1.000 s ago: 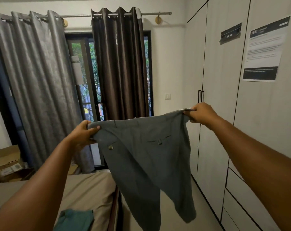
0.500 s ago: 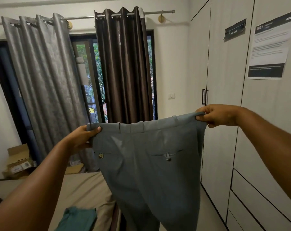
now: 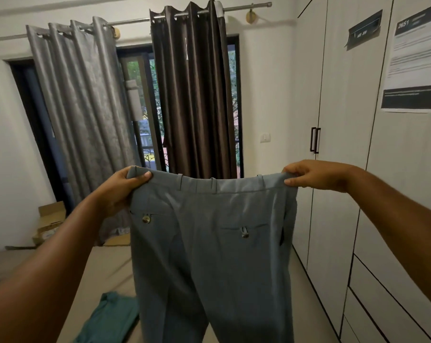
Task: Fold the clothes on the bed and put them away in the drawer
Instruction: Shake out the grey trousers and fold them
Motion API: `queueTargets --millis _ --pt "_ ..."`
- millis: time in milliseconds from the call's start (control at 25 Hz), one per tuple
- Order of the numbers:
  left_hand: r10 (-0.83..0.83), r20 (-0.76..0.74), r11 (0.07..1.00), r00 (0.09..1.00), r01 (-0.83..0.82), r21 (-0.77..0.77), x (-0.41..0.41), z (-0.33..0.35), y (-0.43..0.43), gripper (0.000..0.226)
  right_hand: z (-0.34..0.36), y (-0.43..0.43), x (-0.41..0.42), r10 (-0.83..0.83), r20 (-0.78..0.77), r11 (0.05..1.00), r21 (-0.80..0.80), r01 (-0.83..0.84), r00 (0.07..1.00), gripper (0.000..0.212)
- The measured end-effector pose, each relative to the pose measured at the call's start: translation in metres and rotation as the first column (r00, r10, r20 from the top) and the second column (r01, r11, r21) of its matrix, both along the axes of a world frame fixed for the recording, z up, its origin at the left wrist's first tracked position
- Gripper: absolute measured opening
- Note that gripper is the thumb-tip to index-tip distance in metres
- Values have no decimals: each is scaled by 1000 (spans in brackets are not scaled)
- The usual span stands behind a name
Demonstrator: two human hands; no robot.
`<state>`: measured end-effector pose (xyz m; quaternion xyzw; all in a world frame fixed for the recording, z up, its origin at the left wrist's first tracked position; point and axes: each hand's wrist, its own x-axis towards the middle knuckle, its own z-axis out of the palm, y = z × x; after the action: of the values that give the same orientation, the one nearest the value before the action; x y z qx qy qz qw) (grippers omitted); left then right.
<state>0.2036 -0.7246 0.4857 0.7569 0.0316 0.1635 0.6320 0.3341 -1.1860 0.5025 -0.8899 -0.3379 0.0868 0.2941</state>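
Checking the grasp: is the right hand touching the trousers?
Touching. The head view shows the right hand pinching the trousers at the waistband corner.

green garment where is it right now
In the head view the green garment lies at the bottom left on the bed, just left of the hanging legs of the grey trousers.

Two hands: left hand [image 3: 121,191], right hand [image 3: 315,175], one per waistband end. One pair trousers [image 3: 209,256], hanging below grip. Two pocket buttons [image 3: 146,219], just below grip. One green garment [image 3: 110,318] on bed [image 3: 105,268], low left of grip. Two curtains beyond grip: grey curtain [image 3: 80,120], brown curtain [image 3: 197,95]. Two door handles [image 3: 315,140], right of grip. Two papers [image 3: 414,63] on wardrobe [image 3: 333,219], above right hand.
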Motion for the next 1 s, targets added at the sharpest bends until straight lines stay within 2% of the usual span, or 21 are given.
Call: queueTargets --millis 80,120,200,320,400,480,520,600,640,720,760,800,840,920,960,1000 --pt "52 72 998 996 -51 -24 -6 4 -10 20 -2 0 -3 56 -118 998 -12 -58 991 25" --pt "85 105 996 991 -80 -46 -9 7 -15 17 -2 0 -5 85 -176 996 41 -79 981 29" --pt "98 159 993 982 -87 -73 -17 11 -19 18 1 2 -8 169 -217 963 243 -115 961 31" --pt "-25 119 998 993 18 59 -26 18 -18 34 7 2 3 155 -60 874 473 -109 986 37" --pt "-112 97 988 989 100 120 -28 21 -24 30 15 1 8 80 66 873 476 -102 995 50" --pt "-108 122 983 987 87 164 -27 28 -31 39 23 1 9 61 87 889 448 -94 994 42" --pt "-89 124 968 988 57 244 -26 32 -34 42 27 -2 10 62 75 905 417 -87 995 39" --pt "-35 94 886 995 -13 463 -27 35 -32 45 35 -3 9 43 50 956 287 -56 998 33" --pt "-17 62 837 998 -20 546 -27 35 -28 55 38 -6 11 26 48 972 234 -37 999 30" --pt "-5 -28 778 1000 21 628 -25 34 -20 84 40 -17 16 34 46 965 257 -45 998 41" --pt "16 -83 739 996 45 672 -24 34 -17 90 40 -22 18 44 35 948 314 -53 998 48" --pt "57 -142 671 988 67 739 -22 33 -14 89 41 -26 19 47 16 925 376 -50 999 52" --pt "139 -178 563 974 70 823 -18 34 -11 82 41 -28 22 44 -2 907 419 -39 999 52" --pt "295 -138 320 945 38 947 -11 37 -5 70 42 -25 25 -11 -16 901 433 17 1000 40" --pt "326 -93 246 941 11 969 -8 37 1 67 43 -20 27 -65 -14 902 426 65 998 34" --pt "331 -58 236 942 -23 972 -5 37 5 65 42 -15 31 -126 -12 899 422 119 992 33"
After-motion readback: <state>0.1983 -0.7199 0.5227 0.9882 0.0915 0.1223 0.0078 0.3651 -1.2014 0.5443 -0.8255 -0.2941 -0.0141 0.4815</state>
